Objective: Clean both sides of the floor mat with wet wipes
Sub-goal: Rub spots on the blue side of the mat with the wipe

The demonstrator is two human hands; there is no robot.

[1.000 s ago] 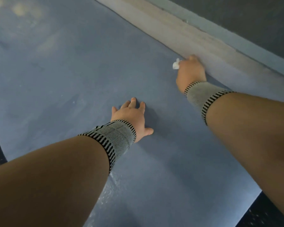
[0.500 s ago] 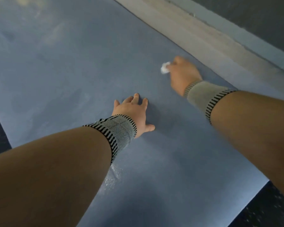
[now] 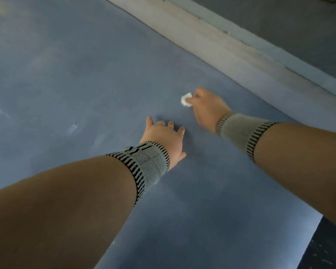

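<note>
Across the whole left and middle of the scene lies the large blue foam floor mat (image 3: 70, 78), faint pale smears showing at its left. Near centre, the left hand (image 3: 164, 135) rests flat on it with fingers spread wide, probably to brace the body and pin the mat. Just right and farther off, the right hand (image 3: 207, 107) has its fingers curled around a crumpled white wet wipe (image 3: 185, 100), pressing it to the mat. No containers are visible.
</note>
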